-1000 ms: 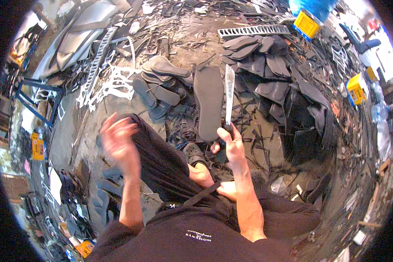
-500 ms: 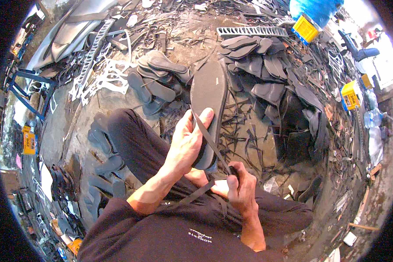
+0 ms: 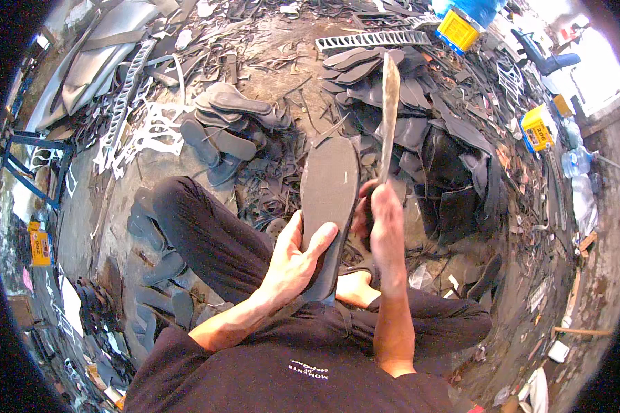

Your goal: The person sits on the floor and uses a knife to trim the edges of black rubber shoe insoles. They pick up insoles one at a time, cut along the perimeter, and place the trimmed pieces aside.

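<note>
Mid-frame, left hand point(image 3: 291, 265) has its grip clasped on the lower part of a gray sole point(image 3: 329, 179). Just right of it, right hand point(image 3: 386, 217) grasps a knife point(image 3: 390, 103) pointing up-frame.

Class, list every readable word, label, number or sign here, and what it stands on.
I won't copy the wording out:
Black shirt: white lettering.
Yellow box at right: dark print.
Yellow box at left: dark print.
Yellow box at top: any print too small to read.
Grey sole: pale mark, too blurred to read.
</note>
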`<state>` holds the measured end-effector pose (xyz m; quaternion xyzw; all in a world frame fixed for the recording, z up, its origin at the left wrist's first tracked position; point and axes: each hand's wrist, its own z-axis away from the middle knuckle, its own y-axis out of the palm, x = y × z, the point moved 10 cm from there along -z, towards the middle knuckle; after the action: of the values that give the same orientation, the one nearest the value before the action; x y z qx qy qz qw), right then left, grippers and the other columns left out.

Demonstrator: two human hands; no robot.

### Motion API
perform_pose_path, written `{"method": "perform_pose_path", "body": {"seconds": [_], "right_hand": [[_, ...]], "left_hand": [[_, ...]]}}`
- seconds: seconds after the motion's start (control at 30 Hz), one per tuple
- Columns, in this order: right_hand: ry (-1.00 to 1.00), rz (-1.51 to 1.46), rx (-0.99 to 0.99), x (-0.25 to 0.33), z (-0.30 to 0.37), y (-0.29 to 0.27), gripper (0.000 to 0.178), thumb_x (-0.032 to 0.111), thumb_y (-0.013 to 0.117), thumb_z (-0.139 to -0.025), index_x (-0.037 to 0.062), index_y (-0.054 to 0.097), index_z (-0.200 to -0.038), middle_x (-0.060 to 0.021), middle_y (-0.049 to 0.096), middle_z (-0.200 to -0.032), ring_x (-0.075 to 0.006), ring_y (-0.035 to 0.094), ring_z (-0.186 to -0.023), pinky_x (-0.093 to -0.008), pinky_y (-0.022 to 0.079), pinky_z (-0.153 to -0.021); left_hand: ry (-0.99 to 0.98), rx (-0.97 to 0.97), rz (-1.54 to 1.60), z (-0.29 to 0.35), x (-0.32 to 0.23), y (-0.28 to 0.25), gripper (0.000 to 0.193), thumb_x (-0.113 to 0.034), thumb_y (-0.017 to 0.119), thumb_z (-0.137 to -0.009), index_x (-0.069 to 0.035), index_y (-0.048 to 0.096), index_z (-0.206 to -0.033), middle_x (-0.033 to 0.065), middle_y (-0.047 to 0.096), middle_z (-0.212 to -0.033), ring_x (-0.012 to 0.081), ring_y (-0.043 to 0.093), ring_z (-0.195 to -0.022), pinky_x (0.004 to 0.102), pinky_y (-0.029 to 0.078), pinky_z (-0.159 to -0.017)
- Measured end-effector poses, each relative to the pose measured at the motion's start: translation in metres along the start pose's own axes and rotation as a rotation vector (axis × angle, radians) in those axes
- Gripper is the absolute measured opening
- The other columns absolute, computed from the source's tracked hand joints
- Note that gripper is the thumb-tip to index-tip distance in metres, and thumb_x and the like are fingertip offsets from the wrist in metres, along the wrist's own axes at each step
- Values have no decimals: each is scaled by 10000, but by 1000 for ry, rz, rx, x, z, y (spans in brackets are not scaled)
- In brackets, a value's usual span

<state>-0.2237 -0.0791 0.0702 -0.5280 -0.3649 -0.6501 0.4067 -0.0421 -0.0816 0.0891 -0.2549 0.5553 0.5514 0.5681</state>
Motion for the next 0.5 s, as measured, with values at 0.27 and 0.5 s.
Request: {"method": "perform_pose_path", "body": {"seconds": [0.27,0.5], "right_hand": [[36,109,262,11,75,47,341,261,723,-1033,3,618,-1228,-61,755,-866,-125,699,-760,-303,558,-717],[-227,599,56,-6,112,13,390,425,519,-1107,48,613,-1146,-79,640,-681,-200,685,-588,-379,541,-573]], "left_hand": [[-179,-215,116,-31,3,-41,365,-390,715,-1045,-50,683,-1172,10,724,-1014,90,659,-842,289,548,-773],[-248,-195,61,-34,-3,-43,428,-528,757,-985,-103,734,-1033,-22,699,-845,65,590,-659,261,474,-598]]}}
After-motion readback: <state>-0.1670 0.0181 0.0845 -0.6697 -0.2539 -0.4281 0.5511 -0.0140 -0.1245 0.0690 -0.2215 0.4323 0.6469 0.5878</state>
